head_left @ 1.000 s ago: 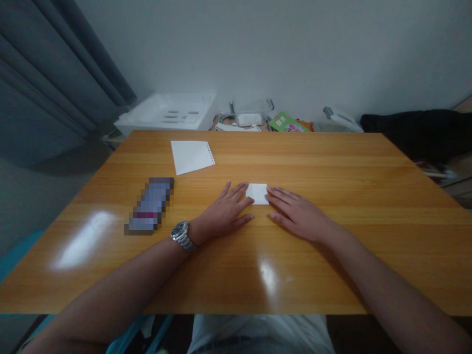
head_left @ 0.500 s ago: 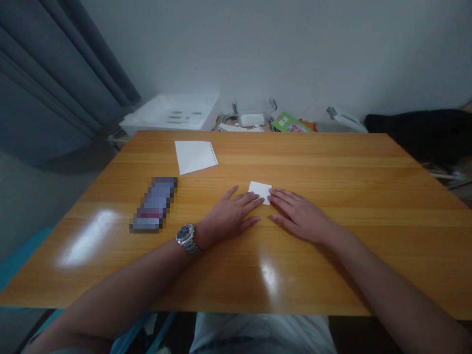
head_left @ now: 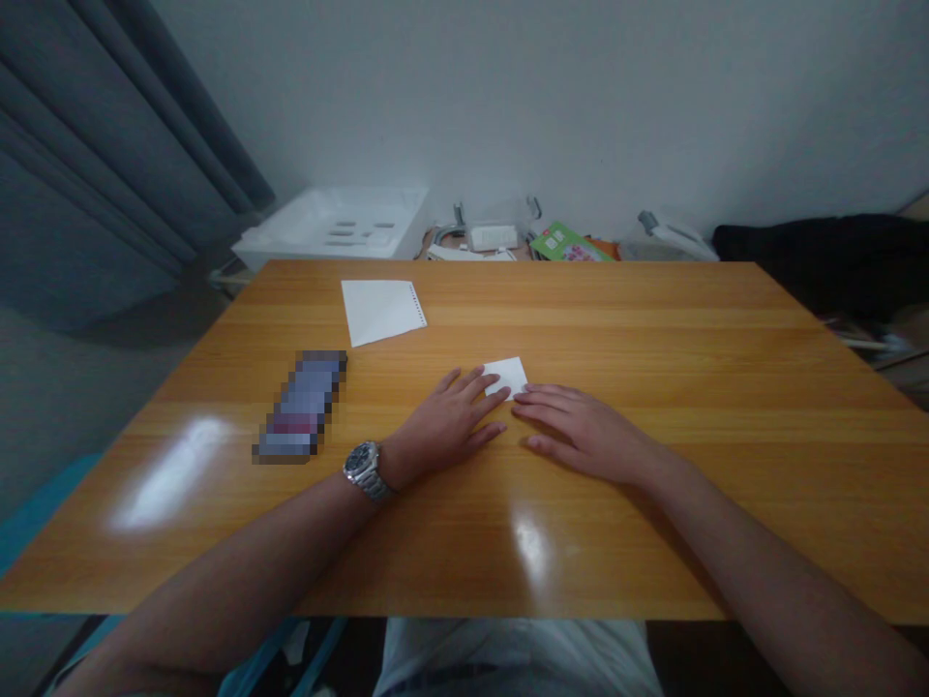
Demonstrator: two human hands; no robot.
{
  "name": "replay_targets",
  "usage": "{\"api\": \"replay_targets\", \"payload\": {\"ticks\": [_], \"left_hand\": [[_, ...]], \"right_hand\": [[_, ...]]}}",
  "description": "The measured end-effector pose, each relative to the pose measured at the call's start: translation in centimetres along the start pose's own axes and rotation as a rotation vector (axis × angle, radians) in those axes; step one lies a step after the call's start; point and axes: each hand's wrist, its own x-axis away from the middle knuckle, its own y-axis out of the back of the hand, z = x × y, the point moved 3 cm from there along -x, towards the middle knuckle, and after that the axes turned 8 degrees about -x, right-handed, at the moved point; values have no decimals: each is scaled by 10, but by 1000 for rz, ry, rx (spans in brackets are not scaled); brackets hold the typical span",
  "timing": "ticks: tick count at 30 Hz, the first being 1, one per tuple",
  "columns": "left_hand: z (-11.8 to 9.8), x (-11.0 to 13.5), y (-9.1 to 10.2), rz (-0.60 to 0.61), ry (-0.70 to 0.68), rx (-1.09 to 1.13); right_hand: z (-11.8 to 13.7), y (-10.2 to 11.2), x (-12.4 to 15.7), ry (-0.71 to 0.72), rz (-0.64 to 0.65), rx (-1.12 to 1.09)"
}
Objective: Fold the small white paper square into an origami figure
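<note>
A small folded piece of white paper (head_left: 509,373) lies flat on the wooden table (head_left: 616,334), in front of me. My left hand (head_left: 454,416), with a metal watch (head_left: 363,467) at its wrist, rests palm down with fingers spread; its fingertips lie on the paper's left and near part. From the other side my right hand (head_left: 581,426) lies palm down, fingers stretched out, its fingertips at the paper's near right corner. Both thumbs point inward over bare wood. The fingers cover part of the paper's near edge.
A larger white sheet with a perforated edge (head_left: 383,312) lies at the back left. Nearer me is a pixelated phone-like object (head_left: 301,407). Beyond the far edge stand a white foam tray (head_left: 341,221) and a green booklet (head_left: 570,242). A grey curtain (head_left: 108,145) hangs at left.
The small paper has turned and shifted slightly left under my fingers. My left fingers have spread wider, and my right fingertips have moved a little left and nearer to me.
</note>
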Motion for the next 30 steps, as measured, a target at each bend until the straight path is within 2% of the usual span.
{"api": "replay_targets", "payload": {"ticks": [8,16,21,30], "left_hand": [[-1,1,-5,-38,-162,132],[-3,0,-5,-73,-148,103],[-5,0,-1,-91,-107,30],[-7,0,4,-102,-49,57]], "right_hand": [[-18,5,2,-94,-153,-28],[-24,-3,1,-46,-56,-44],[-21,-2,0,-48,-58,-60],[-18,-1,0,-35,-79,-91]]}}
